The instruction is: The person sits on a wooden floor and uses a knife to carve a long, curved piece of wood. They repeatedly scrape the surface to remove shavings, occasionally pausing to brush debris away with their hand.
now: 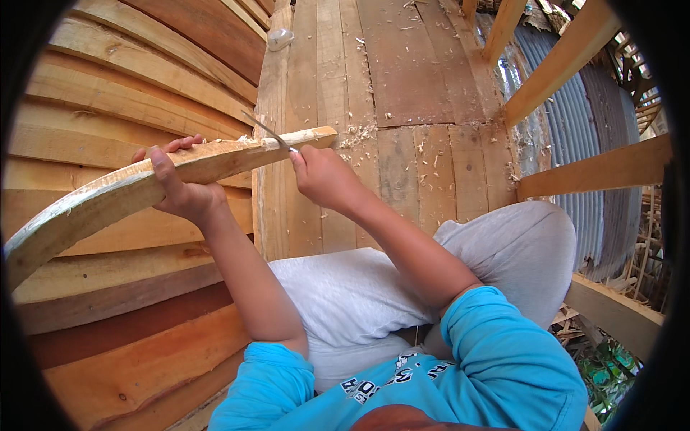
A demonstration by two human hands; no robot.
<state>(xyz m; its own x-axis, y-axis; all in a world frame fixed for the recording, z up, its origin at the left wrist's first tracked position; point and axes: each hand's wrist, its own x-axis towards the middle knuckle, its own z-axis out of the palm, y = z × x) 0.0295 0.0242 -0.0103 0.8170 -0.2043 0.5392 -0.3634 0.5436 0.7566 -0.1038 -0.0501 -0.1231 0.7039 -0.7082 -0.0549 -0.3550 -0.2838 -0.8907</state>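
A long piece of pale wood (93, 214) stretches from the left rim to a narrow, whittled end in the middle; it looks curved in this view. My left hand (185, 183) grips it from below, thumb on the near side and fingertips showing over the far side. Closed round a mostly hidden handle, my right hand (323, 176) holds a knife (266, 130). The thin dark blade lies across the wood near its narrow end, its tip pointing up and left. Curled shavings sit on the wood's top between my hands.
Shavings (359, 135) are scattered over the plank floor (334, 65). A small clear container (280, 39) stands at the far left of it. Overlapping boards (86, 136) form a wall at left. Wooden rails (596, 169) and corrugated metal sheets (575, 122) border the right.
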